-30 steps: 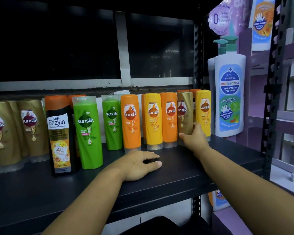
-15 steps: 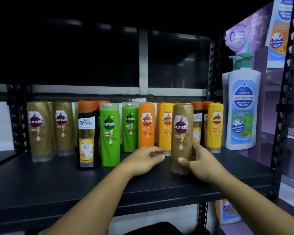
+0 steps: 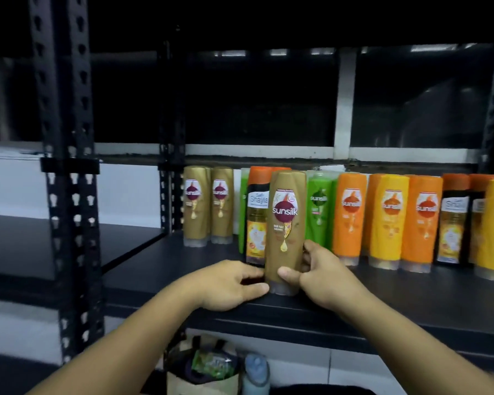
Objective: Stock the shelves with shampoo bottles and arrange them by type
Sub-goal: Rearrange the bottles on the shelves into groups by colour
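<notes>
My right hand grips a gold Sunsilk bottle near its base, upright on the black shelf. My left hand touches the bottle's lower left side with thumb and fingertips. Behind it stand a Safi Shayla bottle and green Sunsilk bottles. Two more gold Sunsilk bottles stand at the row's left end. Orange bottles and yellow bottles fill the right.
A black perforated upright stands at the left, with a lower shelf board beyond it. Under the shelf sits a paper bag with packets and a pale blue bottle. More Safi Shayla bottles stand far right.
My right hand pulled the gold bottle out from the right end of the row and carried it left along the shelf. My left hand came up against its base. The view swung left.
</notes>
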Available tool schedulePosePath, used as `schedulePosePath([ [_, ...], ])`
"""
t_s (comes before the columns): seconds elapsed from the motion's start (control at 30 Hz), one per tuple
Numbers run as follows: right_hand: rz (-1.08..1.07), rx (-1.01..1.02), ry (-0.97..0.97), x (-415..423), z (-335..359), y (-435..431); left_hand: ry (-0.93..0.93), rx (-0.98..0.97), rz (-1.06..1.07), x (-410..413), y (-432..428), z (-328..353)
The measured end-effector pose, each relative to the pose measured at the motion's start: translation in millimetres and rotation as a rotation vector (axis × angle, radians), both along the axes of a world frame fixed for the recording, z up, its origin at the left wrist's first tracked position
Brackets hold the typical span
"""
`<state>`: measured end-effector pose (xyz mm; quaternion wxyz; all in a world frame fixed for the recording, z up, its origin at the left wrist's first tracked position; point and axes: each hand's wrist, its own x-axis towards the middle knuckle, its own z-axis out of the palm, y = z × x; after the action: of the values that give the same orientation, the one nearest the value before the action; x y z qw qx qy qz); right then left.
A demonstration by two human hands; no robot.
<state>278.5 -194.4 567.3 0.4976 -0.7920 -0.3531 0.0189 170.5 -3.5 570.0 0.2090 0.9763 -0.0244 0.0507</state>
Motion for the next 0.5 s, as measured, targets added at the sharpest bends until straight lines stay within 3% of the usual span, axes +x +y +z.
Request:
schedulePosePath([
  [0.07,0.017,-0.017,-0.032,-7,-1,25,0.077,0.106,0.037,-15,21,5],
  [0.23,0.053,-0.051,-0.103,-24,0,88,0.222,0.154,0.170,-40,85,14],
  [0.5,-0.070,-0.126,-0.086,-28,12,170,0.215,0.167,0.391,-24,138,11],
])
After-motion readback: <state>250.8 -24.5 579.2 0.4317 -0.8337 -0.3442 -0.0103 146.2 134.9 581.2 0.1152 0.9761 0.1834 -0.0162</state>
